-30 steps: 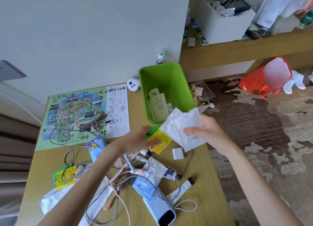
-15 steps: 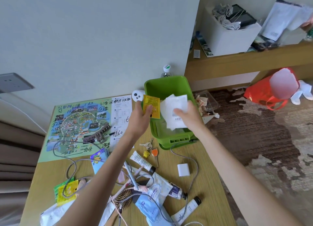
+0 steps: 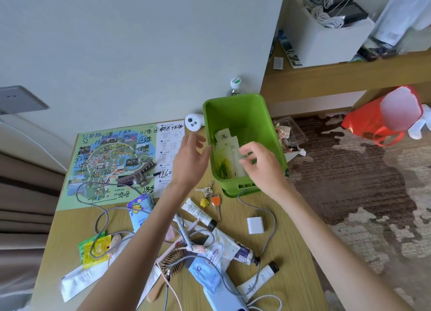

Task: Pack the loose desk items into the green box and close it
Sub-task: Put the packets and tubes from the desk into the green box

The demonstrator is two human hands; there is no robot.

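Nearest you, at the desk's front edge: a pale blue power bank (image 3: 224, 296) with a grey cable (image 3: 268, 219) looping over it; a blue wipes packet (image 3: 210, 268); a wooden hairbrush (image 3: 171, 263); a white tube with a black cap (image 3: 258, 279); a white sachet (image 3: 79, 281) at the left corner.

Mid-desk: yellow and green sachets (image 3: 95, 251) under a cable; a cartoon-printed pouch (image 3: 140, 209); a white tube (image 3: 198, 214) lying diagonally; a white charger cube (image 3: 255, 225), apart from the rest; a bunch of keys (image 3: 211, 197) with orange and yellow fobs, just in front of the box.

Your left hand (image 3: 190, 160) is outside the box's left wall, fingers spread wide, holding nothing. Your right hand (image 3: 261, 168) reaches over the box's front rim, fingers half curled above the contents; whether they grip anything cannot be told.

The green box (image 3: 263, 121) stands open at the desk's far right corner, with pale sachets (image 3: 227, 154) and a yellow-green one inside. Its lid is not distinguishable.

Left of it: a printed map (image 3: 109, 161) covered in handwriting, a brown hair claw (image 3: 140, 175) on it.

Farthest: a small white device (image 3: 193, 122) touching the box's left wall, and a bottle with a white and green cap (image 3: 235, 87) behind the box against the wall.
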